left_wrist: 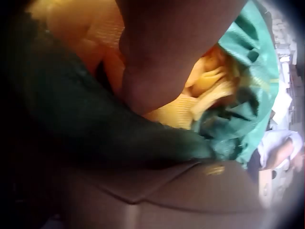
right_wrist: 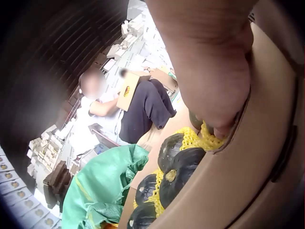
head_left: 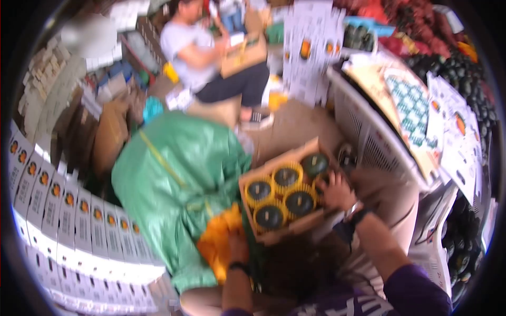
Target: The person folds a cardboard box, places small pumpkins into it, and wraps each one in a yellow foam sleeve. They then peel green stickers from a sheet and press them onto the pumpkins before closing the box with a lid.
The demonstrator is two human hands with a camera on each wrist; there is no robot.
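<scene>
A cardboard box [head_left: 279,234] on the person's lap holds several dark green kabocha squashes [head_left: 299,203], most ringed by yellow foam nets [right_wrist: 190,138]. The back right squash [head_left: 315,164] shows no yellow ring. My right hand [head_left: 337,193] rests with spread fingers over the squash at the box's right side, mostly covering it. In the right wrist view, a fingertip meets yellow netting just inside the box wall. To the left, my left hand [head_left: 238,248] reaches among orange-yellow foam nets [head_left: 215,239] at the mouth of a green sack [head_left: 179,152]; its fingers are hidden.
Printed white cartons [head_left: 68,210] line the left side. A white crate [head_left: 363,118] topped with flat cardboard stands to the right, near heaped dark squashes [head_left: 461,253]. Beyond the sack, another person [head_left: 192,50] sits with a carton [head_left: 245,57].
</scene>
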